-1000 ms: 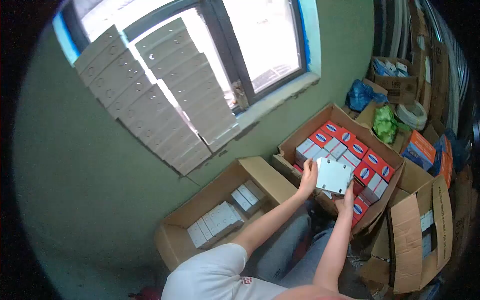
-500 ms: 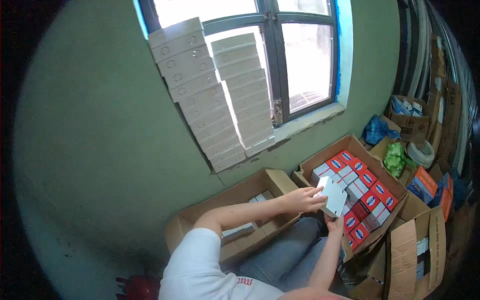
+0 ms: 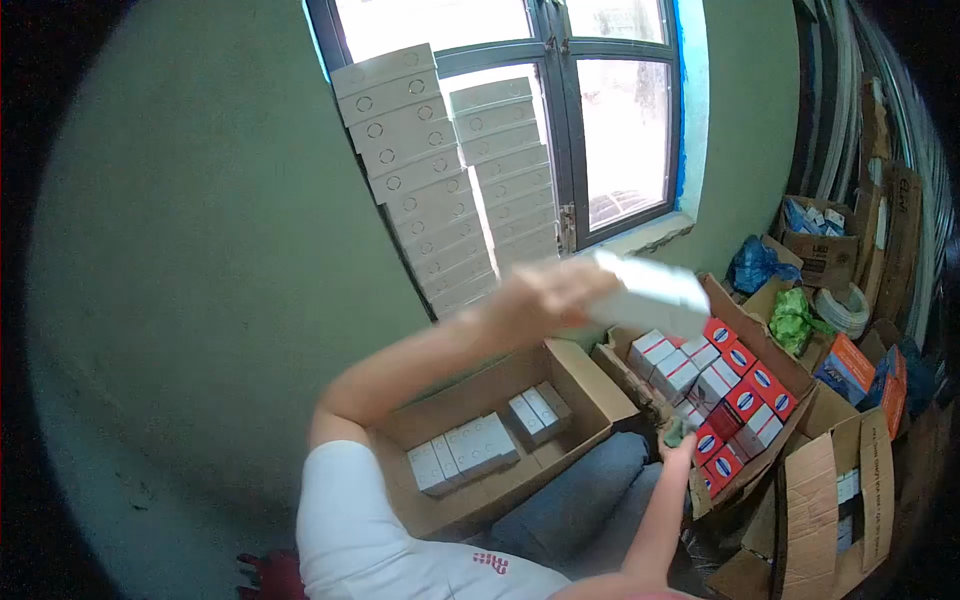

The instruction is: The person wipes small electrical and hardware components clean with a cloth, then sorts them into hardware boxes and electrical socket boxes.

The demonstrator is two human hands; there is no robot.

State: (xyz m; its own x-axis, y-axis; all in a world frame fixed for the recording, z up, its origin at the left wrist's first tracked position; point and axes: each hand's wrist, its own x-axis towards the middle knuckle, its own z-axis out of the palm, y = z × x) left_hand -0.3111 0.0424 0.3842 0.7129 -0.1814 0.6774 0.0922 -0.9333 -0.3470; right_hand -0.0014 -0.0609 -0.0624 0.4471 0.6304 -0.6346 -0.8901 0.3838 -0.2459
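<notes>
My left hand, smeared by motion, is raised in front of the window with its fingers closed on a white box. The white box is also blurred, above the carton of red and white packs. Lower down, my right hand is at the near side of that carton, closed around a small greenish thing that I cannot make out. Several red and white packs with blue oval logos fill the carton. Left of my knees, another carton holds several white boxes in two groups.
Two tall stacks of white boxes with round marks stand against the window. At the right are an open carton, a green bag, a blue bag and a coil of white cable.
Both hands were at the white box over the packs. My left hand has lifted it up and left, while my right hand has let go and stays low by the carton.
</notes>
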